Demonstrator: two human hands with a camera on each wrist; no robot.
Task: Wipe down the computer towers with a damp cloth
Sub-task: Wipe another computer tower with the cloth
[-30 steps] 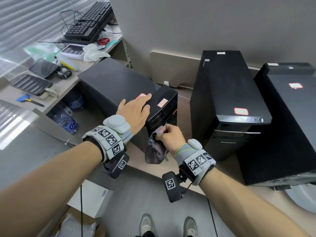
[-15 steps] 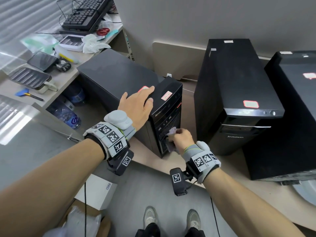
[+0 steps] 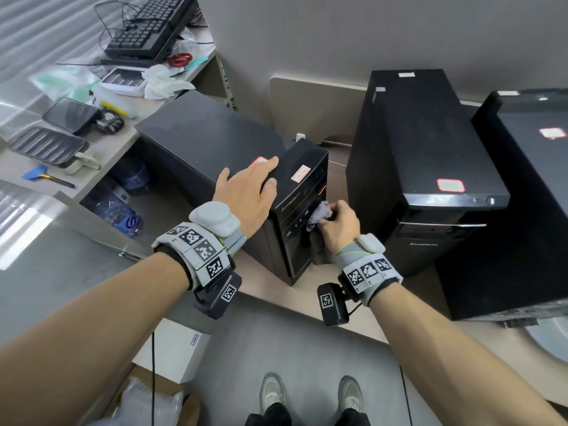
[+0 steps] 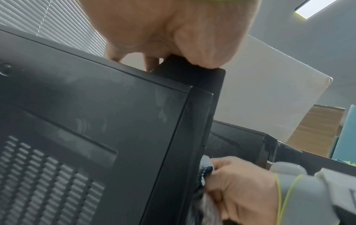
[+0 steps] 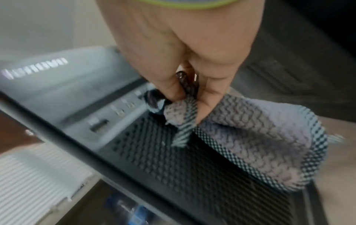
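Three black computer towers stand on a low beige platform. My left hand lies flat on the top front of the left tower, fingers straight. My right hand grips a bunched grey checked cloth and presses it against that tower's front panel, near the ports above the vent grille. The middle tower and the right tower stand untouched to the right.
A desk at the left carries a keyboard, phones, a tissue and scissors. Water bottles stand under it. A white box lies on the floor near my shoes. A beige board leans on the wall.
My right hand with the cloth has moved up the left tower's front panel, from the lower grille to the port area. The left hand has stayed on top.
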